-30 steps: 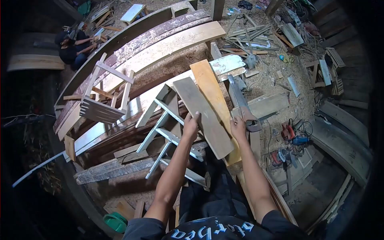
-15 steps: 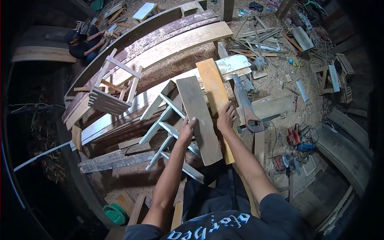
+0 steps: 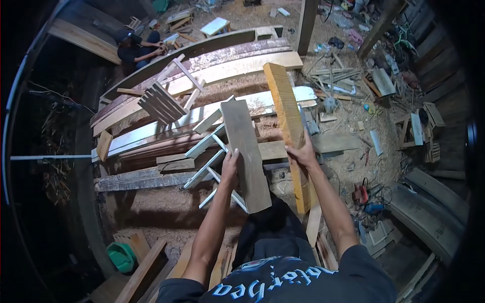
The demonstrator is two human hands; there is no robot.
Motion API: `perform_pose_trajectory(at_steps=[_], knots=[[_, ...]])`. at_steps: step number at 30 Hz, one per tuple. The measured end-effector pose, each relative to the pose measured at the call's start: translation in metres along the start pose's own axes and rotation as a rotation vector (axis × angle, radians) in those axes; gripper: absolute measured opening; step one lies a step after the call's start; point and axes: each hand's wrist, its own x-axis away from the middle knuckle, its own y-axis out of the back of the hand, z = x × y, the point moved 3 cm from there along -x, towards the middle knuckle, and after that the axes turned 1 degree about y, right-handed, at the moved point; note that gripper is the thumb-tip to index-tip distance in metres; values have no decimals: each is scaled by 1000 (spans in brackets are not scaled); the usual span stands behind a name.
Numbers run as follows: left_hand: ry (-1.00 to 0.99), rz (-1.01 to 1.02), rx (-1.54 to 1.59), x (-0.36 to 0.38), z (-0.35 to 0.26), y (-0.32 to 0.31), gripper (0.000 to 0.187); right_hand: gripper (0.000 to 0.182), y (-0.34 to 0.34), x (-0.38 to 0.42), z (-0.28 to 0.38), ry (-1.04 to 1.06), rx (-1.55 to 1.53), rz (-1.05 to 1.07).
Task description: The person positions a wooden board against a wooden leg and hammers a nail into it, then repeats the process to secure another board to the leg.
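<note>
My left hand (image 3: 231, 165) grips the left edge of a grey-brown wooden board (image 3: 246, 156), its thumb on the face and its other fingers out of sight. In my right hand (image 3: 304, 153) is a yellowish wooden board (image 3: 284, 108), tilted so that its broad face and one long edge show. Both boards point away from me, with a gap between them. Just left of the grey-brown board lies a pale slatted wooden frame (image 3: 206, 144). The handsaw seen earlier is mostly hidden behind the yellowish board and my right arm.
Long planks (image 3: 202, 118) lie across the work area, with a slatted stool (image 3: 162, 102) on them. Power tools (image 3: 361, 194) sit on the sawdust floor at right. A green container (image 3: 121, 256) stands lower left. Another person (image 3: 137, 49) crouches at far left.
The yellowish board has moved right, away from the grey-brown one, and turned so its edge shows. My right hand moved with it. My view has shifted, too.
</note>
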Motion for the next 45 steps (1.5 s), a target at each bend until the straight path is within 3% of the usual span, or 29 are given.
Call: perform_pose_trajectory(at_steps=[3, 4, 7, 8, 11, 12, 15, 18, 21, 22, 24, 25, 27, 30, 33, 36, 39, 45], knots=[[-30, 33, 174, 30, -8, -2, 43, 118, 42, 45, 70, 131, -72, -20], [-45, 52, 217, 44, -15, -6, 44, 127, 58, 63, 103, 79, -157, 81], [-61, 159, 401, 72, -42, -23, 46, 131, 92, 108, 167, 195, -253, 117], [-75, 216, 450, 87, -58, -37, 46, 133, 102, 111, 185, 347, -79, 121], [-49, 181, 596, 82, -49, -35, 47, 141, 111, 116, 179, 280, -12, 86], [-58, 177, 593, 88, -58, -49, 46, 128, 116, 118, 176, 321, -86, 62], [-135, 114, 538, 91, -83, -77, 42, 122, 153, 127, 177, 482, 196, 19], [-219, 131, 484, 108, -114, -113, 40, 109, 198, 121, 188, 433, 132, -43], [-229, 165, 581, 93, -122, -147, 35, 110, 224, 130, 254, 367, 13, -166], [-260, 142, 488, 86, -120, -155, 30, 114, 232, 127, 243, 406, 44, -171], [-209, 118, 619, 78, -120, -185, 31, 128, 246, 125, 224, 358, 88, -130], [-180, 110, 689, 72, -119, -202, 32, 132, 252, 116, 179, 385, -59, -107], [-173, 156, 730, 68, -114, -228, 31, 125, 268, 131, 187, 434, 36, -124], [-174, 199, 713, 88, -122, -268, 25, 121, 294, 142, 186, 347, 34, -138], [-164, 151, 758, 82, -109, -295, 21, 116, 308, 153, 170, 354, 194, -230], [-155, 157, 626, 79, -90, -317, 15, 111, 318, 166, 146, 320, 195, -274], [-88, 158, 584, 77, -82, -336, 12, 99, 337, 156, 118, 296, 97, -260], [-12, 163, 599, 72, -71, -367, 11, 55, 363, 167, 177, 365, 251, -500]])
